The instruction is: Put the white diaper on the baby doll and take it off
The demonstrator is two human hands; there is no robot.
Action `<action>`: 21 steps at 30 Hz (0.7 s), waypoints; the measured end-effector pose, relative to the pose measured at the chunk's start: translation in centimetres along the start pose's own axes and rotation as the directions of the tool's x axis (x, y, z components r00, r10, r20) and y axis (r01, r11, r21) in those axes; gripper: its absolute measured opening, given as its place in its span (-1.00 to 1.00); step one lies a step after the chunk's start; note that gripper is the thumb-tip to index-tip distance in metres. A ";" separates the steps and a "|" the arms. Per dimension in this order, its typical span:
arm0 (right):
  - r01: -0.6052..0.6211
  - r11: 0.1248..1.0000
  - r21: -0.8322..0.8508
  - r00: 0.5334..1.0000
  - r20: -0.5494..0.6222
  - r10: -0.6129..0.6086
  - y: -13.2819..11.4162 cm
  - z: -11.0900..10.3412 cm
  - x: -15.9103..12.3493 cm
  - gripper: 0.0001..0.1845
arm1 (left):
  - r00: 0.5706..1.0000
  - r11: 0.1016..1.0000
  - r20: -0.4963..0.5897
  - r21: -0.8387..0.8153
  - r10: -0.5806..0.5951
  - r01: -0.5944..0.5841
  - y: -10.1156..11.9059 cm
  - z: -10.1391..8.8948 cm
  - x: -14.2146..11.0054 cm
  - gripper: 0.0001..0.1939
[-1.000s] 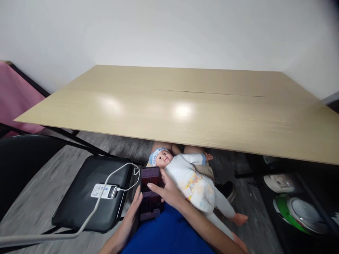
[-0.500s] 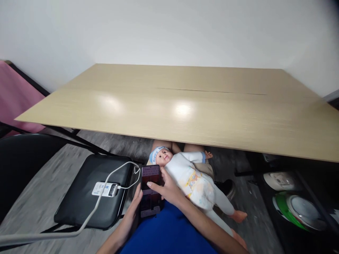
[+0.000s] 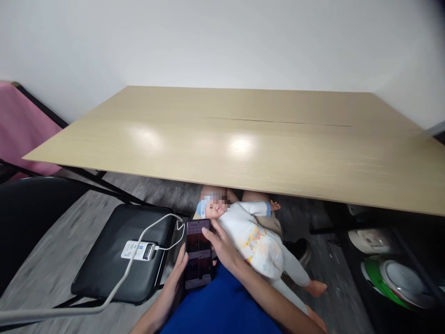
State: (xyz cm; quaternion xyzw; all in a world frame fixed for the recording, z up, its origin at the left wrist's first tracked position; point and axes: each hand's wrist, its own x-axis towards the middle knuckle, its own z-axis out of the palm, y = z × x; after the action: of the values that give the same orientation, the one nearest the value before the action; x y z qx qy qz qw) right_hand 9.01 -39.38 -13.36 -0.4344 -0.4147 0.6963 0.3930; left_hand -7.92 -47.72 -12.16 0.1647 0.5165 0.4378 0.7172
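Note:
A dark smartphone (image 3: 199,260) with its screen lit is held upright near my lap. My left hand (image 3: 181,260) grips the phone's left edge, its fingers partly hidden behind it. On the other side, my right hand (image 3: 222,243) holds the right edge, with the thumb over the upper right part of the screen. A baby doll (image 3: 260,241) in a white outfit and a blue-and-white headband lies across my lap, face up, its head just beyond the phone. My right forearm passes in front of the doll's body.
A wooden table (image 3: 222,139) spans the view ahead. At left stands a black chair (image 3: 104,250), with a white power bank (image 3: 137,250) and a white cable (image 3: 127,273) on its seat. A pink cloth (image 3: 24,125) hangs behind. Under the table at right are green and white items (image 3: 392,278).
My right thumb has moved from the middle of the phone screen up to its upper right. The picture on the screen has shifted. The doll and the left hand stay nearly the same.

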 end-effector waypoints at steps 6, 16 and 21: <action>-0.041 0.997 -0.067 0.995 -0.098 0.035 0.0 0.1 1.2 -0.50 | 0.993 0.989 -0.073 0.122 0.091 -0.082 -0.1 -0.7 1.4 0.01; -0.071 0.993 -0.095 0.986 -0.160 0.055 1.0 0.2 2.4 -0.38 | 0.994 0.993 -0.093 0.103 0.063 -0.054 -0.2 -0.2 1.6 0.01; -0.055 0.993 -0.105 0.987 -0.155 0.038 1.1 0.4 2.0 -0.48 | 0.993 0.995 -0.077 0.060 0.089 -0.085 -0.9 -0.3 0.7 0.02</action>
State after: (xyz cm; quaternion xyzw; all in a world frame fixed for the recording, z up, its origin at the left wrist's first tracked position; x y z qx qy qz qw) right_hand 7.84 -38.08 -14.82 -0.5170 -0.4106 0.6461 0.3829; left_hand -7.69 -47.68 -13.28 0.1899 0.5490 0.4601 0.6714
